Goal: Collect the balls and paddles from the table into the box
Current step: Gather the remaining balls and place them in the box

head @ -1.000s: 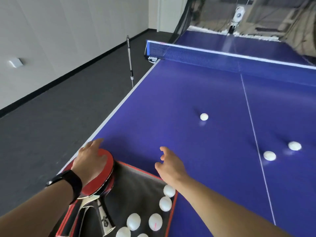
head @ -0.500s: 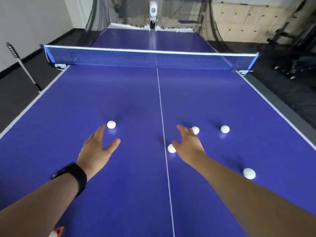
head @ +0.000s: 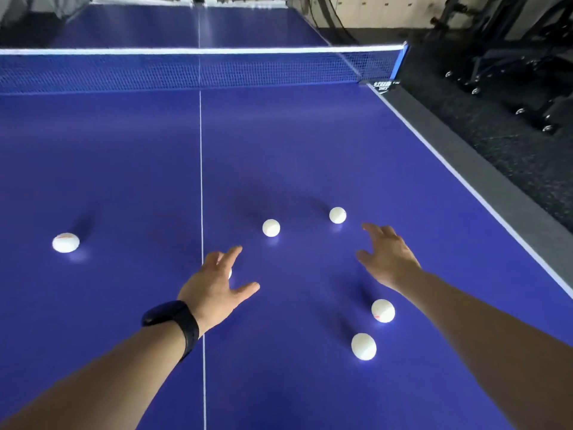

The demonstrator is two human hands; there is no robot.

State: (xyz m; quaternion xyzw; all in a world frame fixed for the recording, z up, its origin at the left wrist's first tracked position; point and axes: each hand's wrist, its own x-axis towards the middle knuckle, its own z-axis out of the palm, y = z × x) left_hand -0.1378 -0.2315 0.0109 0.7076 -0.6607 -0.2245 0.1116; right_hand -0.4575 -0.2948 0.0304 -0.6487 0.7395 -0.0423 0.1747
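Blue table (head: 124, 169) fills the floor, the net (head: 198, 72) strung across at twelve o'clock. Both bare arms reach out over it. The left hand (head: 214, 287), a black wristband (head: 173, 321) behind it, hovers right on the white centre line (head: 201, 150), fingers spread and holding nothing; a sliver of white ball peeks out just under its fingers. The right hand (head: 387, 259) is splayed too, empty, palm down. Balls now: one with a red mark (head: 65, 242) lies far off at nine o'clock of the left hand, one (head: 271, 227) at one o'clock of it, another (head: 337, 215) just beyond the right fingertips at eleven o'clock. Two more sit beside the right forearm at six o'clock of that hand, the nearer-net one (head: 383, 310) and the closer one (head: 363, 346). Box and paddles are out of sight.
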